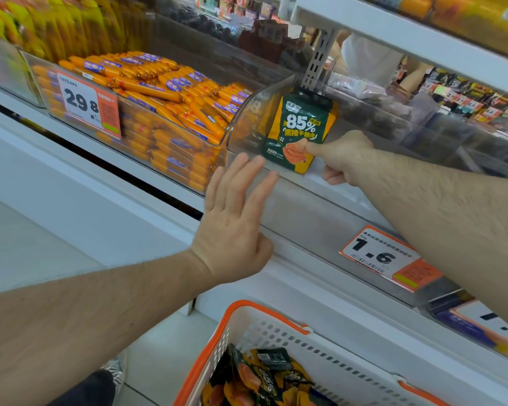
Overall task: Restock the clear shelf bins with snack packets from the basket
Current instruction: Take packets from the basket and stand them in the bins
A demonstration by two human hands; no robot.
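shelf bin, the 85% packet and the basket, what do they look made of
Shelf bin: clear rigid plastic, probably acrylic; you see through its glossy, curved wall.
85% packet, pinched by the right hand: printed plastic or foil film with a smooth, slightly matte face, apparently flexible.
Basket: white moulded plastic with slotted walls and an orange rim, likely hard plastic too.

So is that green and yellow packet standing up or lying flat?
Upright: the green and yellow snack packet stands in the clear bin, print facing forward, right hand pinching it.

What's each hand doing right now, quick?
Left hand: open, fingers straight against the clear bin front.
Right hand: pinching the green and orange snack packet inside the bin.
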